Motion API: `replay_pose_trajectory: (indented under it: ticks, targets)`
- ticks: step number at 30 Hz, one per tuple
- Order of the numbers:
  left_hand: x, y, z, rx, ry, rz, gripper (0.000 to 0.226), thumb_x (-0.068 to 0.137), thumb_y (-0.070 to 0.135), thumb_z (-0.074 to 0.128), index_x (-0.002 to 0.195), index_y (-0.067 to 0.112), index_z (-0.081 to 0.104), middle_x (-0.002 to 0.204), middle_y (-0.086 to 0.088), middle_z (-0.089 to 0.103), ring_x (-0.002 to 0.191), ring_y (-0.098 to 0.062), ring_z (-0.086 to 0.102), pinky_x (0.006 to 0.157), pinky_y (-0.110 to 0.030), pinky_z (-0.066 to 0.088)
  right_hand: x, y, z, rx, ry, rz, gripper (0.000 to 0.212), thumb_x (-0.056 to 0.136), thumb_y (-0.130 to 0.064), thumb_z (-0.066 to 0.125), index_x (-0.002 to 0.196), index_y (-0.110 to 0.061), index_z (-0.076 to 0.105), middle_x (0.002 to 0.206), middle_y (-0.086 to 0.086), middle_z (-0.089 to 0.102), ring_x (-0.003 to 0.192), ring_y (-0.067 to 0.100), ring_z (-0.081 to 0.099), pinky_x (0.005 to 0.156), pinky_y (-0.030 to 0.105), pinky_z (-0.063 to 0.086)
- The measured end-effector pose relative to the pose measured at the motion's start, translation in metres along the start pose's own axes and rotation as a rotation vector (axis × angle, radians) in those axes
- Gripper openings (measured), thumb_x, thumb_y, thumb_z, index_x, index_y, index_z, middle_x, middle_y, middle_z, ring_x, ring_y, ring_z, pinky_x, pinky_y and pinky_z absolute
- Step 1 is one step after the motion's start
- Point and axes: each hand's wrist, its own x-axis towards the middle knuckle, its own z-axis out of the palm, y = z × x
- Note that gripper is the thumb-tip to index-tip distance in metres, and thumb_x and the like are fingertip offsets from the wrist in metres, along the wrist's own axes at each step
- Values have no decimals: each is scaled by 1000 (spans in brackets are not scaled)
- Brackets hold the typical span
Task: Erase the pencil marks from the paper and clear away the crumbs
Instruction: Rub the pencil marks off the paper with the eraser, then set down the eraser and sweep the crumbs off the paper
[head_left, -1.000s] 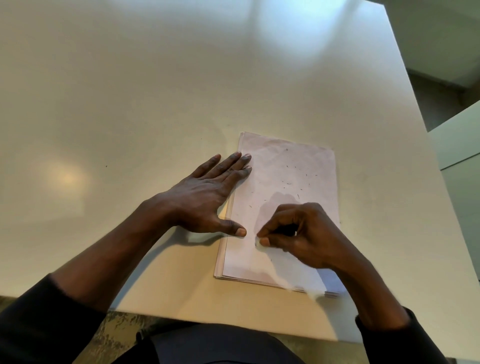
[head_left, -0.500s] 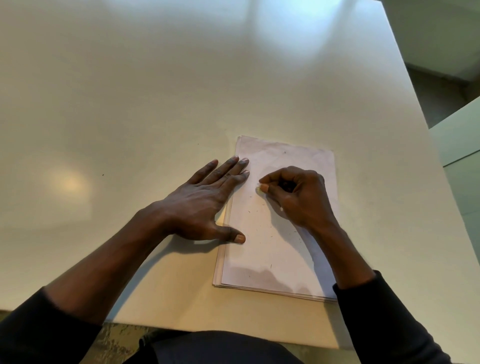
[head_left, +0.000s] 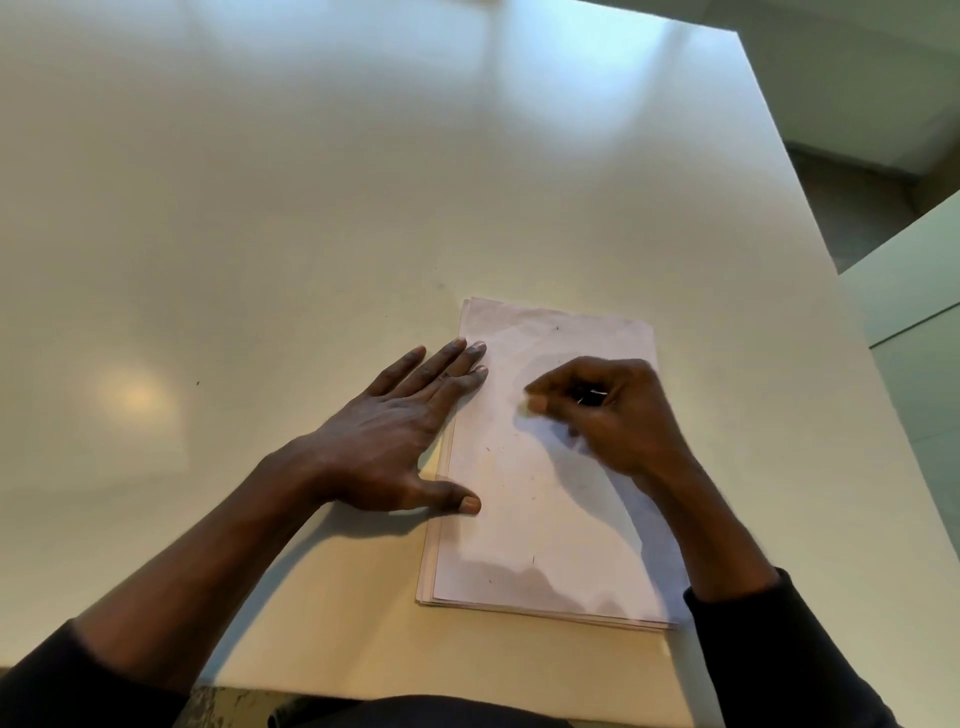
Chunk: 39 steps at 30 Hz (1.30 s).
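Your left hand (head_left: 384, 441) lies flat, fingers straight, pinning the left edge of the paper (head_left: 524, 519) to the table (head_left: 311, 208). That thin stack near you is light and slippery, so press at its edge. It looks pale and creased, with dark crumbs (head_left: 533, 560). Your right hand (head_left: 613, 415) curls in a pinch, presumably on a hidden eraser.

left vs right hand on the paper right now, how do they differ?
Pose: left hand lies flat with straight fingers; right hand is curled, fingertips pinched, likely on an eraser that is hidden. Place: left hand straddles the left edge of the paper, partly on the table; right hand is over its upper middle. Both overlap the paper.
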Motion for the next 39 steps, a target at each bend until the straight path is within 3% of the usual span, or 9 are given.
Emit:
replay_pose_trajectory:
  ticks: [3,6,12,18,25,32,35,39]
  targets:
    - [-2,1,0,-19,41,4,133,83,95,56,171,27,-16,174,14,-36,158,-3,-37,135,-39,-14,15,4,-23,262,267,100,11,85,-5,87,96,-7,84,80,4,82,64,10,70,58,21,56]
    - [-3,1,0,-53,58,9,134,82,92,61,172,28,-14,175,15,-33,159,-2,-34,135,-39,-13,38,8,-44,357,385,176,12,85,-7,88,96,-7,84,85,10,82,72,19,74,69,26,62]
    - [-2,-2,4,-65,90,31,133,77,99,54,171,33,-14,173,20,-35,159,0,-34,134,-32,-17,84,4,-46,384,507,250,20,79,-9,93,95,-1,82,86,13,82,80,29,81,81,38,68]
    - [-2,-4,9,-90,117,40,133,74,105,47,169,37,-16,172,25,-37,159,0,-33,132,-28,-18,117,3,-26,245,615,265,15,77,-10,96,82,-7,82,74,5,80,64,17,79,72,38,69]
    - [-1,-3,10,-66,157,53,131,78,102,52,171,35,-11,175,23,-31,162,-3,-28,133,-33,-11,132,13,-22,14,617,282,22,72,-28,99,71,-17,80,57,-4,74,51,11,72,72,38,68]
    - [-1,-4,9,-67,163,48,132,77,103,53,171,36,-10,174,25,-31,162,-2,-28,132,-29,-13,131,11,-12,65,509,248,19,74,-23,98,81,-17,82,71,0,79,57,14,73,66,35,65]
    - [-1,-5,8,-74,150,45,131,76,103,54,170,38,-12,172,27,-35,160,-1,-32,130,-24,-18,131,3,3,92,429,182,16,77,-19,97,84,-13,83,71,1,79,54,8,70,58,26,60]
    - [-1,-7,9,-73,147,50,130,78,102,54,170,39,-12,172,26,-35,160,-1,-32,128,-22,-20,136,-6,24,46,328,100,19,78,-25,95,88,-13,84,76,-1,79,59,10,71,64,27,65]
